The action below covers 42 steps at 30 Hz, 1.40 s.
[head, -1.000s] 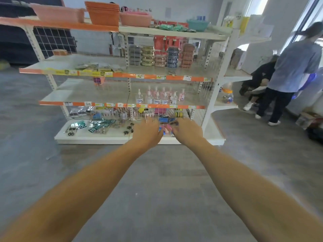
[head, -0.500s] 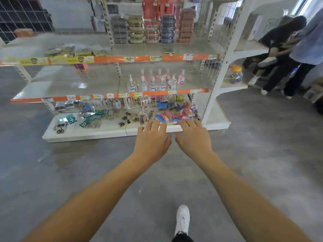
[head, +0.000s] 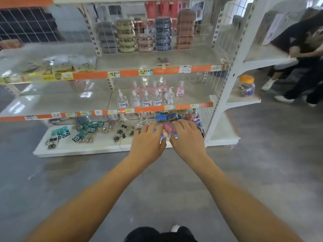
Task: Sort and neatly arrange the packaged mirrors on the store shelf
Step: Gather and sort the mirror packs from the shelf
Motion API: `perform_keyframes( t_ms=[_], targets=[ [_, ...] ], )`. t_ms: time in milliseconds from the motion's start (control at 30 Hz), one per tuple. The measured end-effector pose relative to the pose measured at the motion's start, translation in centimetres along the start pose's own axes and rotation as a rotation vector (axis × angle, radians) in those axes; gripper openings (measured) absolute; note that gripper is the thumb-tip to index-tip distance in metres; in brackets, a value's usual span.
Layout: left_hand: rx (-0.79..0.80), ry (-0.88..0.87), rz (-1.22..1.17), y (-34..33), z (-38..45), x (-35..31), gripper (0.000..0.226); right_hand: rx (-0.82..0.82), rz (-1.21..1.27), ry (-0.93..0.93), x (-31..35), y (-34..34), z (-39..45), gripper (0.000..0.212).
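A white metal store shelf [head: 78, 149] stands on grey floor [head: 52, 180]. An orange-lidded clear jar [head: 246, 86] holds coloured pieces. Left hand [head: 146, 142] and right hand [head: 187, 138] lie flat-fingered on pink and blue packaged mirrors [head: 167, 128].

A single head-worn wide-angle view looks forward and steeply down from above the person's knees [head: 160, 234], along both outstretched forearms toward the bottom shelf [head: 78, 147] of a store rack. The rack stands near and faces the lens squarely; its upper tiers bow outward. Edges are smeared, probably from motion, so far details blur.
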<state>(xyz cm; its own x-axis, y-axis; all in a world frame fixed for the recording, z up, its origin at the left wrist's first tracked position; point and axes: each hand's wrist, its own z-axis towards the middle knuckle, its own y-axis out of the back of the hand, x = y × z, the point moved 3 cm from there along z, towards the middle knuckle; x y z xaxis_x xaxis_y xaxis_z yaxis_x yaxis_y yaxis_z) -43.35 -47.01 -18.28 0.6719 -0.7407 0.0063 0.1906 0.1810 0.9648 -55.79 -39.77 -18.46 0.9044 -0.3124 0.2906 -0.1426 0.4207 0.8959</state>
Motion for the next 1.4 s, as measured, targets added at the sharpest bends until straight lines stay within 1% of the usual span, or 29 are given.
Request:
perform_keyframes(
  t_ms=[133, 267, 367, 533, 667, 800, 900, 1033, 1233, 1267, 1333, 1400],
  targets=[
    [-0.012, 0.015, 0.013, -0.9, 5.4, 0.0, 0.033, 0.007, 0.001, 0.006, -2.6, -0.9, 5.3, 0.033],
    [-0.008, 0.026, -0.021, -2.6, 10.7, 0.6, 0.036, 0.012, 0.007, -0.006, -4.8, -2.4, 10.1, 0.033],
    [-0.007, -0.004, -0.011, -4.3, 15.0, 1.3, 0.038, 0.031, 0.015, -0.034, -6.2, -4.1, 13.9, 0.035],
    [0.021, 0.016, -0.032, -6.2, 24.2, 4.6, 0.045, 0.047, -0.015, -0.005, -7.5, -6.4, 22.4, 0.039],
    [0.023, -0.005, -0.088, -7.7, 30.7, 7.2, 0.047, 0.075, -0.07, -0.009, -7.9, -7.4, 30.3, 0.041],
    [0.007, -0.037, -0.072, -8.6, 37.5, 10.4, 0.045, 0.04, -0.101, -0.021, -8.3, -8.7, 37.5, 0.039],
    [0.028, 0.004, -0.086, -9.5, 41.2, 12.4, 0.043, 0.109, -0.072, -0.049, -8.5, -10.8, 41.5, 0.042],
    [0.045, 0.038, -0.073, -11.1, 44.5, 13.9, 0.043, 0.157, -0.018, -0.064, -8.6, -13.4, 46.4, 0.044],
    [0.084, 0.204, -0.098, -14.0, 48.8, 16.1, 0.041, 0.222, -0.016, -0.042, -10.4, -17.0, 54.0, 0.043],
    [0.091, 0.229, -0.093, -14.4, 49.6, 16.3, 0.042, 0.254, -0.016, -0.046, -10.8, -17.8, 55.3, 0.043],
    [0.12, 0.289, -0.087, -14.8, 51.1, 16.6, 0.045, 0.328, -0.03, -0.019, -11.9, -19.9, 57.9, 0.058],
    [0.112, 0.353, -0.082, -14.9, 52.4, 16.9, 0.048, 0.396, 0.012, -0.08, -12.7, -21.4, 60.4, 0.071]
  ],
)
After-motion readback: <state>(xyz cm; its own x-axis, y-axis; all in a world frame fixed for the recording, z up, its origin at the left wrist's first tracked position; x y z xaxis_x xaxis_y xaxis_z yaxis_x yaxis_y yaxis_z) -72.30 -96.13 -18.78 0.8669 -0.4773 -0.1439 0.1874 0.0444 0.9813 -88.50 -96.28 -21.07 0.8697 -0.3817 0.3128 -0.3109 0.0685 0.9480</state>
